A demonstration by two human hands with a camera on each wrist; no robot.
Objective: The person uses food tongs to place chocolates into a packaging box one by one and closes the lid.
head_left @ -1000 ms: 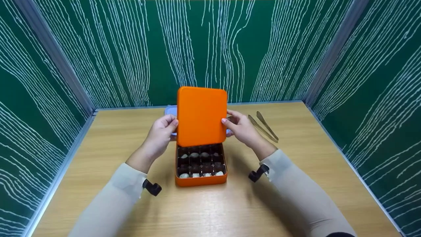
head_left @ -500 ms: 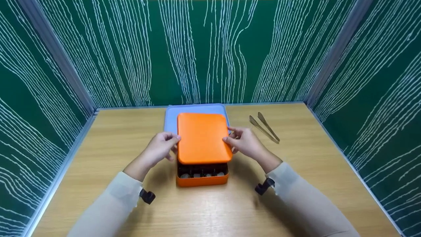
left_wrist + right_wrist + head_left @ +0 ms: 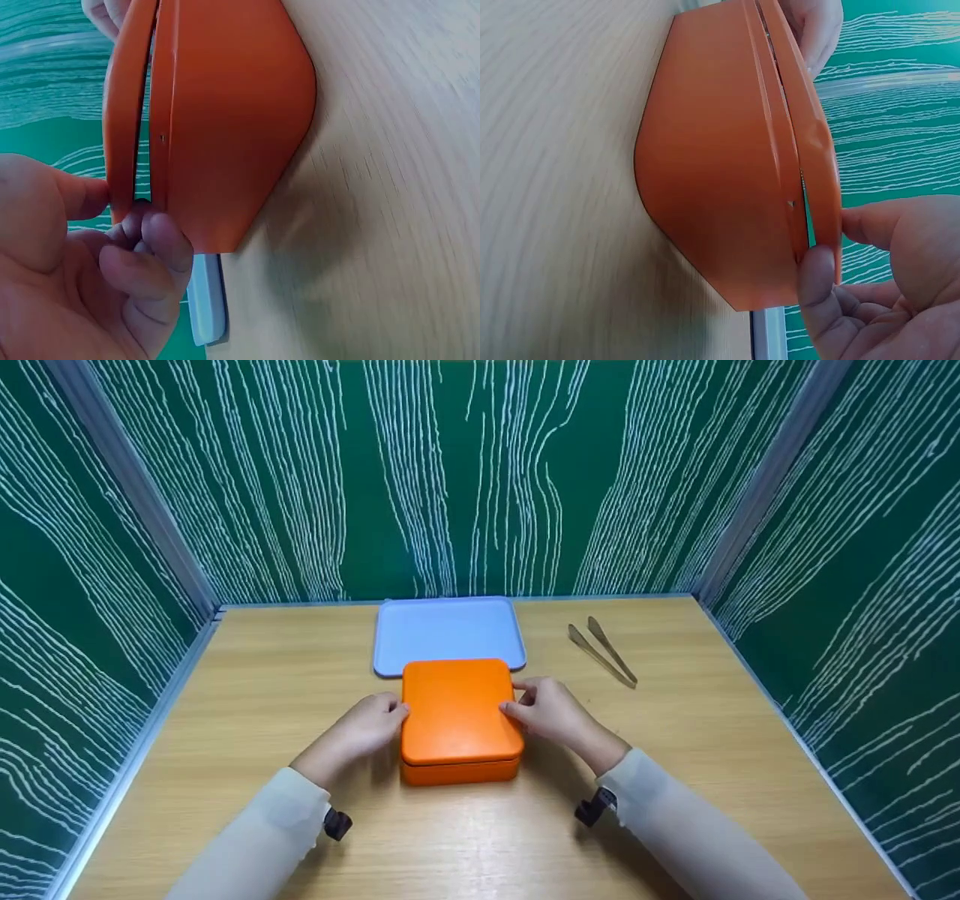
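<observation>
An orange lid (image 3: 461, 709) lies over the orange tin box (image 3: 461, 773) in the middle of the table, hiding what is inside. A thin gap shows between lid and box in both wrist views, wider toward the far end. My left hand (image 3: 367, 725) pinches the lid's left edge, thumb on top and fingers under the rim (image 3: 120, 97). At the opposite edge my right hand (image 3: 551, 711) holds the lid the same way, its thumb on the top face and fingertips (image 3: 816, 270) beneath the rim.
Behind the box lies a pale blue tray (image 3: 450, 634), its near edge partly covered by the lid. Metal tongs (image 3: 604, 652) rest to the right of it. Green walls with white lines (image 3: 480, 472) enclose the wooden table (image 3: 262, 697).
Both hands have lowered the lid from a raised, tilted position down onto the box. The dark compartments with chocolates are now covered, and the tray behind has come into view.
</observation>
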